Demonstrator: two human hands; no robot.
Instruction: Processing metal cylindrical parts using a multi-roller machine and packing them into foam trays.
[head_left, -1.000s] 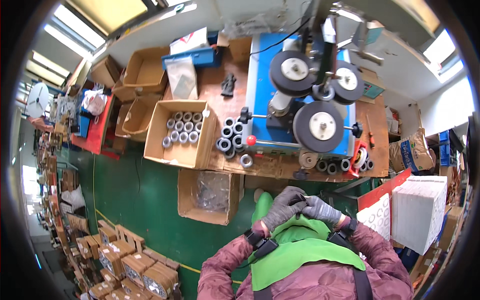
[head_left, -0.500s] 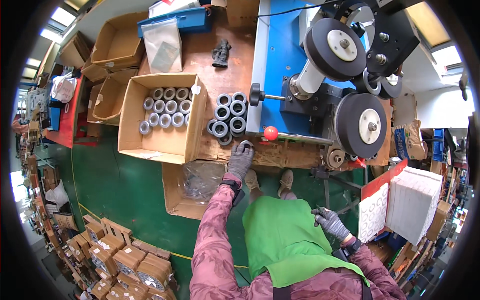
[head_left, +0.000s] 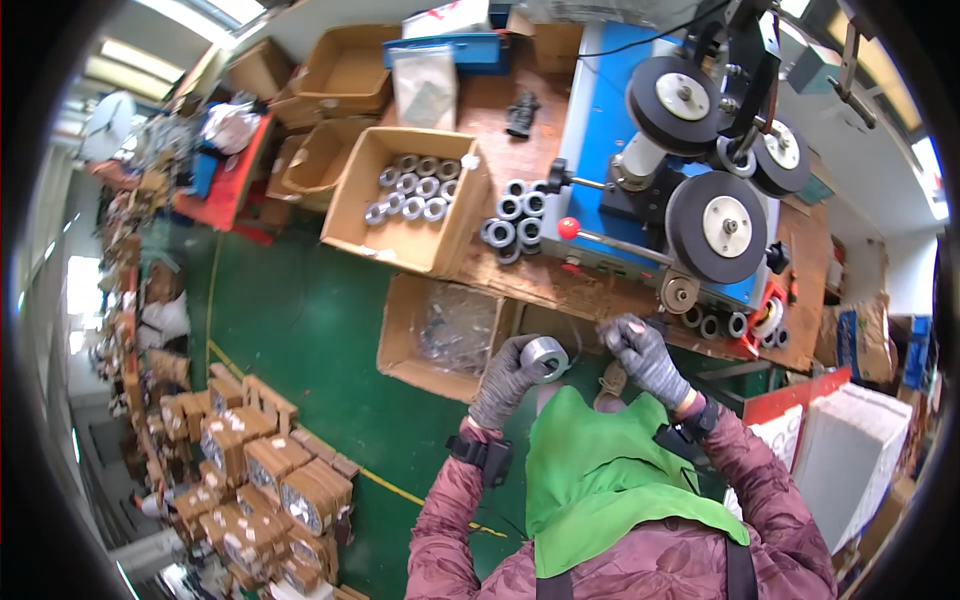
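- Two gloved hands are up in front of the chest, both forearms coming in from the lower edge with elbows bent.
- Left hand [head_left: 508, 378]: grey glove, fingers curled round a small silver tape roll [head_left: 545, 356], gripping it from below and behind; roll's open core faces up toward the camera.
- Right hand [head_left: 645, 355]: fingers bunched, thumb and fingertips pinched together just right of the roll. Looks like it pinches the tape's loose end, but too small to confirm; cannot tell what, if anything, is in the pinch.
- Roll sits between the two hands, above the green apron [head_left: 610, 470], in front of the wooden desk [head_left: 520, 280] edge, over the open carton with clear plastic bags [head_left: 450, 330].
- On the desk: carton of silver rolls [head_left: 410, 195], a loose cluster of dark-cored rolls [head_left: 515, 220], blue winding machine [head_left: 610, 150] with three black wheels, red-knobbed lever [head_left: 570, 228].
- Versus half a second ago: left hand was stretched forward to the desk edge near the roll cluster, empty; now pulled back to the chest with a roll in it.
- Right hand was low at the person's side; now raised to meet the left.
- Head view has shifted a little; desk and machine layout unchanged.
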